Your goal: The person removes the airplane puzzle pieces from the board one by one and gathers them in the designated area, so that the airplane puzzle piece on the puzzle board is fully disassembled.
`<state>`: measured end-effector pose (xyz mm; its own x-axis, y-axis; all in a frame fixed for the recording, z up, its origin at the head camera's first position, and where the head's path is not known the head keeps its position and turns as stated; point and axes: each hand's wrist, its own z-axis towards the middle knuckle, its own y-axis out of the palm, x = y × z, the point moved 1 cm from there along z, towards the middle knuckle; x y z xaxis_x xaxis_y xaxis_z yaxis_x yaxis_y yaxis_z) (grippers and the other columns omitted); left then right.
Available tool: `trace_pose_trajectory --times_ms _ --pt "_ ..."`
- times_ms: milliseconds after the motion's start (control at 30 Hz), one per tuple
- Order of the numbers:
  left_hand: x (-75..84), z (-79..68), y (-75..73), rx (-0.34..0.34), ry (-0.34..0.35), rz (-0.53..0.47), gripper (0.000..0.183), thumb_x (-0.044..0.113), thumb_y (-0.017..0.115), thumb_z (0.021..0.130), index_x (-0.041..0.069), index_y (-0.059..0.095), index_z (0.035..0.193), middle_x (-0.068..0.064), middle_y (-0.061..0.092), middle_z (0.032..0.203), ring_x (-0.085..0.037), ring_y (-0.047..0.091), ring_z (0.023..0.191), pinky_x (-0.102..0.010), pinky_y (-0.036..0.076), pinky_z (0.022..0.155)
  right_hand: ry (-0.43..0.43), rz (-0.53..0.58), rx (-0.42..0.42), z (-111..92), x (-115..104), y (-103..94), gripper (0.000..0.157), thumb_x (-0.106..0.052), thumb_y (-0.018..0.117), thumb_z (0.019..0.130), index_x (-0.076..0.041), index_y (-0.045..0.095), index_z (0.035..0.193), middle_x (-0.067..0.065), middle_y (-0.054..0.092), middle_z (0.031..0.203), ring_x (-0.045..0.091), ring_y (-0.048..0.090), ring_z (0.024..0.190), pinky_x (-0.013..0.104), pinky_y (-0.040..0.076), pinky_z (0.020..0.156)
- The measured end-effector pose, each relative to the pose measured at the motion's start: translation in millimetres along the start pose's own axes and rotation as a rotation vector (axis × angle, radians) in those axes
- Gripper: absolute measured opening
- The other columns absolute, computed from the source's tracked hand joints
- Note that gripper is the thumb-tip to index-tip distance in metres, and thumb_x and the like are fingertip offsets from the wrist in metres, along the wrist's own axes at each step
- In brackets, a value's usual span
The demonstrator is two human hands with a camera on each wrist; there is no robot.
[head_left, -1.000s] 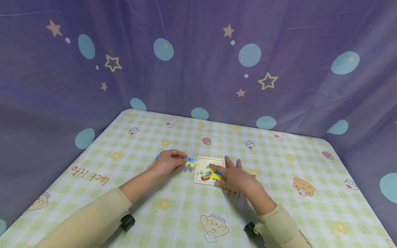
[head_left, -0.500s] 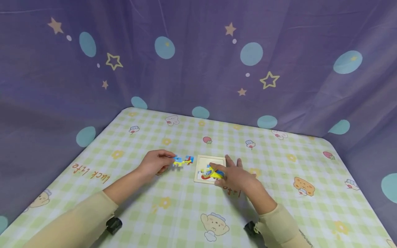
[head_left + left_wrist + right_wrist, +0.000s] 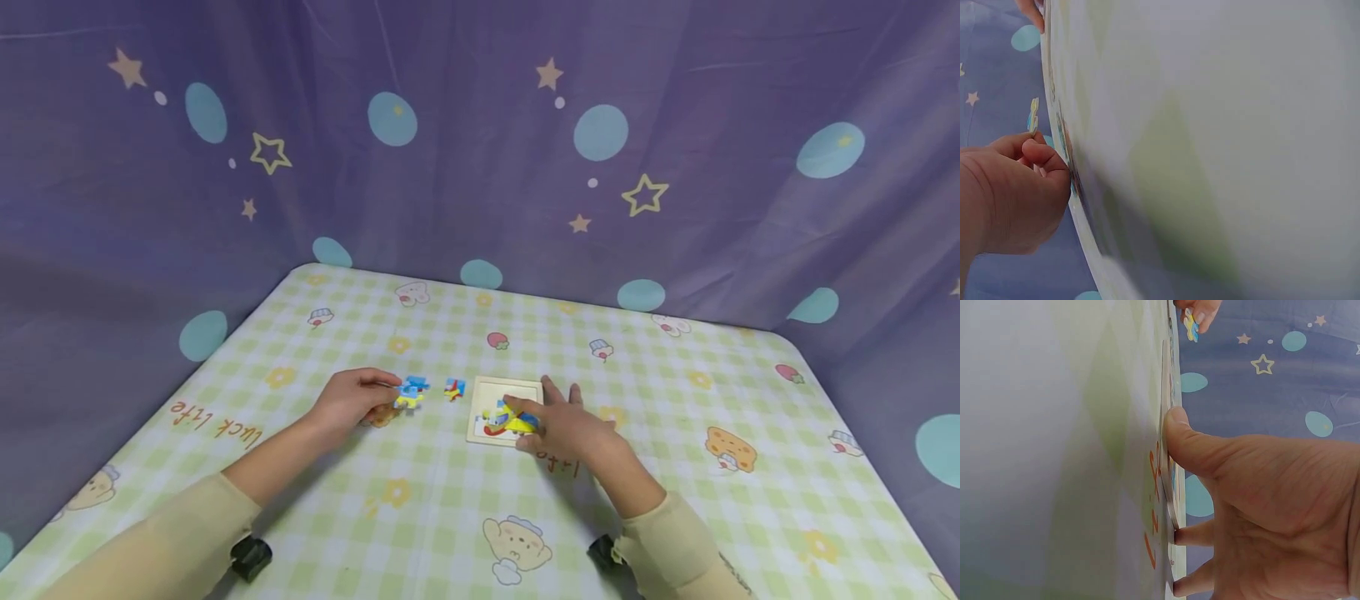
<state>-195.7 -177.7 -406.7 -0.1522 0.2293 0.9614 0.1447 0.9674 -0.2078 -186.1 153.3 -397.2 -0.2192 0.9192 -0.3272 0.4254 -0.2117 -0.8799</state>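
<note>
My left hand pinches a blue-and-yellow jigsaw piece between thumb and fingertips. In the left wrist view, that piece stands tilted up from the fingertips, above the tabletop. A second blue piece shows just behind it, and a blue, red and yellow piece lies between the hand and the puzzle tray. The square wooden puzzle tray has joined pieces with a yellow, blue and red picture in its lower part. Across its right side rests my right hand, fingers spread, index finger on the pieces, thumb at the near edge.
A green-and-white checked tablecloth with printed cartoon figures covers the table. A purple curtain with stars and dots hangs behind and at the sides. Black wrist devices sit beneath the sleeves.
My left hand has moved left, away from the tray, with the blue-and-yellow piece. The loose pieces it covered now show. My right hand has stayed on the tray.
</note>
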Motion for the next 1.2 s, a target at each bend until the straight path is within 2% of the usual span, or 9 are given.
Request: trace_pose_trajectory --times_ms 267,500,667,933,1200 --pt "-2.9 -4.3 -12.0 0.021 0.012 0.073 0.034 0.01 0.067 0.096 -0.009 0.064 0.124 -0.009 0.064 0.082 -0.017 0.051 0.068 -0.028 0.046 0.059 0.005 0.005 -0.002 -1 -1 -1.4 0.069 -0.048 0.066 0.095 -0.047 0.034 0.156 0.014 0.002 0.169 0.053 -0.002 0.148 0.09 0.02 0.088" --pt "-5.7 -6.7 -21.3 0.066 -0.021 0.134 0.031 0.01 0.068 0.095 -0.006 0.068 0.121 -0.01 0.068 0.086 -0.016 0.055 0.066 -0.028 0.048 0.058 -0.005 0.003 0.003 -2 -2 -1.5 0.068 -0.047 0.066 0.095 -0.046 0.035 0.155 0.015 0.003 0.168 0.054 0.0 0.148 0.089 0.022 0.088" --pt "-7.5 -6.6 -26.1 0.082 -0.035 0.157 0.03 0.009 0.068 0.094 -0.006 0.068 0.12 -0.009 0.067 0.083 -0.015 0.054 0.064 -0.027 0.047 0.057 -0.005 0.003 0.007 -2 -2 -1.4 0.068 -0.048 0.066 0.095 -0.046 0.035 0.155 0.015 0.004 0.168 0.054 0.0 0.148 0.089 0.022 0.088" --pt "-7.9 -6.7 -27.7 0.091 -0.013 0.178 0.028 0.008 0.069 0.092 -0.008 0.07 0.115 -0.005 0.066 0.077 -0.012 0.05 0.058 -0.026 0.045 0.054 0.009 -0.002 -0.006 -1 -2 -1.8 0.069 -0.048 0.066 0.095 -0.047 0.034 0.156 0.013 0.001 0.169 0.053 -0.002 0.148 0.09 0.019 0.088" --pt "-11.9 -5.1 -27.8 0.096 -0.031 0.217 0.024 0.008 0.066 0.094 -0.005 0.07 0.114 -0.006 0.066 0.08 -0.013 0.05 0.06 -0.027 0.046 0.056 0.0 -0.004 -0.012 -2 -2 -1.8 0.068 -0.049 0.065 0.095 -0.047 0.034 0.156 0.014 0.002 0.169 0.053 -0.001 0.148 0.09 0.021 0.088"
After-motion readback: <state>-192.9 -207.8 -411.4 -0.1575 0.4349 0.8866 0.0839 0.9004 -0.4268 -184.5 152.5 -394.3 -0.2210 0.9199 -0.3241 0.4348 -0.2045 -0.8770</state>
